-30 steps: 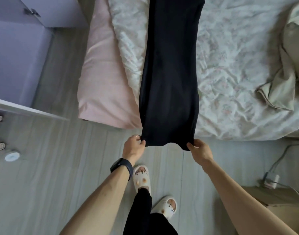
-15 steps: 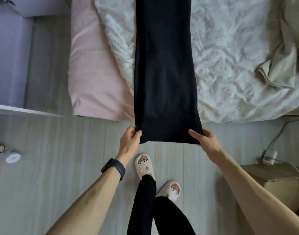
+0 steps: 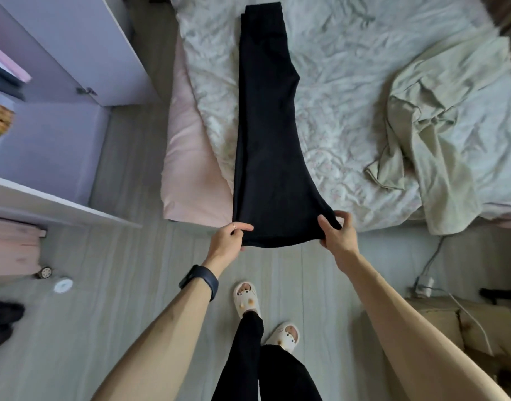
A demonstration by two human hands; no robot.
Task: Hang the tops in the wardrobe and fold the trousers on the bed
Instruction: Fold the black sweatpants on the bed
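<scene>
While black trousers [image 3: 265,125] lie along bed [image 3: 349,82], left hand [image 3: 226,238], right hand [image 3: 339,235] pinch hem corners.

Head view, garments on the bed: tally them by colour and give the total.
Black: 1, the black trousers, hem pinched by the left hand and right hand.
Pale green: 1, the crumpled garment.
Total: 2.

On the bed [image 3: 349,82], lengthwise, the trousers [image 3: 265,125], hem end past the near edge, gripped at its corners by left hand [image 3: 228,241] and right hand [image 3: 339,238]. Right of them on the bed, apart, a top [image 3: 439,117]. Left of the bed, the wardrobe [image 3: 60,68].
</scene>
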